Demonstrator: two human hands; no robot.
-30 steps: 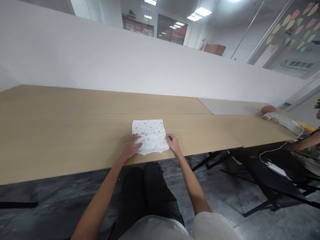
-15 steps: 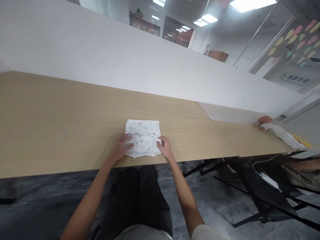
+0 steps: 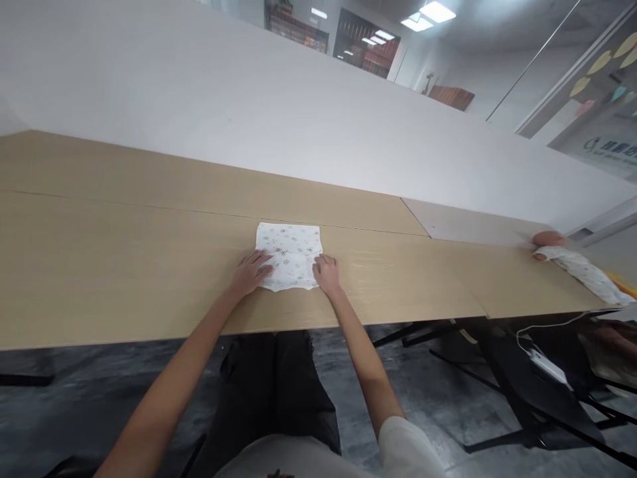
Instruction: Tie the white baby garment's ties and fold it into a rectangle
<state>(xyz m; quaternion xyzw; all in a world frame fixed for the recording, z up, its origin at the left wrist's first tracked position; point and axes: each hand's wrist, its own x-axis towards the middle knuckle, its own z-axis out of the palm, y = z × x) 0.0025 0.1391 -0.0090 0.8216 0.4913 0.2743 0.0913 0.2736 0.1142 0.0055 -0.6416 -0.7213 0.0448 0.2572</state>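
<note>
A white cloth (image 3: 290, 255) with a small dark print lies folded into a rough rectangle on the wooden table, its near edge uneven. My left hand (image 3: 250, 272) rests on its left side, fingers spread and thumb apart, partly covering that edge. On the opposite side, my right hand (image 3: 327, 272) lies over the right edge with its fingertips and thumb on the fabric. Both hands press from above rather than grip. A crease crosses the middle of the cloth between them.
A low white partition (image 3: 298, 126) runs behind the table (image 3: 124, 265). At the far right lies a doll-like figure (image 3: 580, 269) in similar printed fabric. Below that end stand black folding chairs (image 3: 522, 378), one with a white power strip (image 3: 550, 368) and cable.
Both hands and the cloth have shifted away from me, so the cloth's far edge now sits close to the table seam. The view has turned slightly.
</note>
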